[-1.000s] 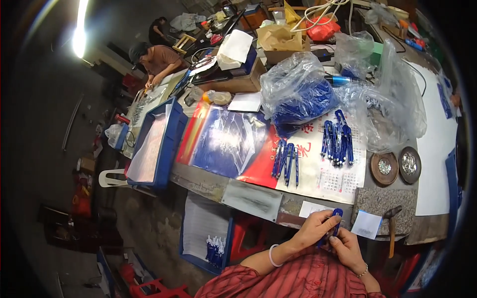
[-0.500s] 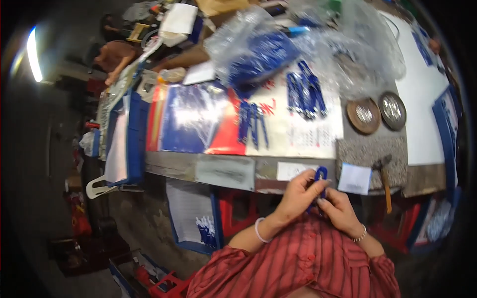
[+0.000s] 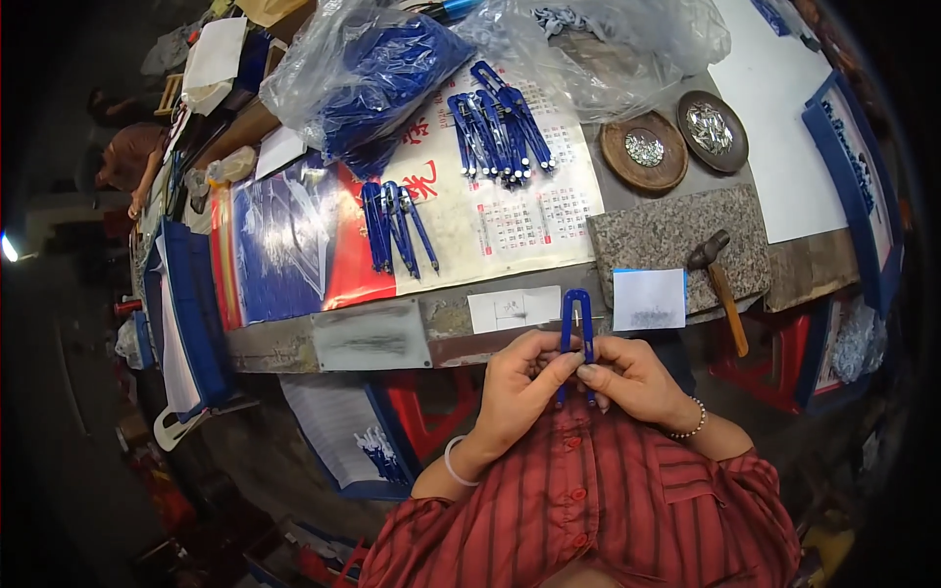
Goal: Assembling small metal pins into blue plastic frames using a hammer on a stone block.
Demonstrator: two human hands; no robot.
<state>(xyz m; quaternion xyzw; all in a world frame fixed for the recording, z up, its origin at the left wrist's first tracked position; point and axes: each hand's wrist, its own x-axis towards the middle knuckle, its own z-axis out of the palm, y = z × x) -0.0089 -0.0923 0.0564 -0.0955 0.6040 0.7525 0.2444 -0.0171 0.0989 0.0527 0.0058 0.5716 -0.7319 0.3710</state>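
Your left hand (image 3: 520,387) and right hand (image 3: 632,377) both pinch the blue plastic two-legged clip (image 3: 576,328), just in front of the grey stone slab (image 3: 676,245), near the wooden-handled hammer (image 3: 723,284). I think you should keep both legs parallel and press evenly, with the fingertips low on the legs.

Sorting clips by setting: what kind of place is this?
Probably a small hand-assembly workshop: a cluttered workbench with piles of blue plastic compasses, a wooden-handled hammer, and round wooden dishes of small metal parts.
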